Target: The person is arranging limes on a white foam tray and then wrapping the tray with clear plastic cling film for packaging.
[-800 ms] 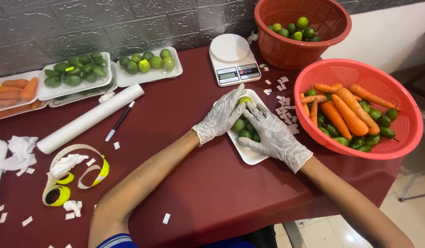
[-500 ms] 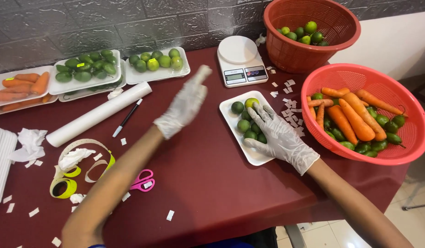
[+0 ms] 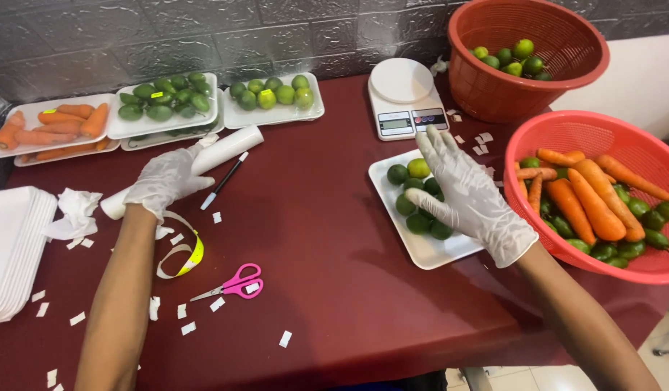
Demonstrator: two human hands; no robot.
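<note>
Over at the far left of the frame, a stack of white foam trays [image 3: 12,253] sits at the edge of the dark red counter [image 3: 320,217]. Just beside it lies some crumpled white paper [image 3: 74,213]. In the upper left, a tray of carrots [image 3: 52,127] stands against the grey wall, next to a tray of dark green limes [image 3: 164,101] and a tray of lighter green limes [image 3: 273,93].

The left hand [image 3: 164,179], in a thin white glove, rests on a white roll of wrap [image 3: 226,150]. Its fingers curl loosely over the roll, not pinching it. A pen [image 3: 224,181] lies just beside the roll. Below the hand sits a loop of tape [image 3: 182,253] with a yellow bit, and pink scissors [image 3: 229,284] lie lower, in the middle. Little white paper scraps are scattered all over.

A white kitchen scale [image 3: 407,98] stands at the upper middle. Below it is a white tray of limes [image 3: 421,239], near the right side. The right hand [image 3: 468,195], gloved too, hovers over this tray with fingers spread out flat, holding nothing. I cannot tell if it touches the limes.

In the upper right, a dark orange basket [image 3: 493,94] holds a few limes. At the right edge, a red basket [image 3: 566,130] is full of carrots and green chillies.
</note>
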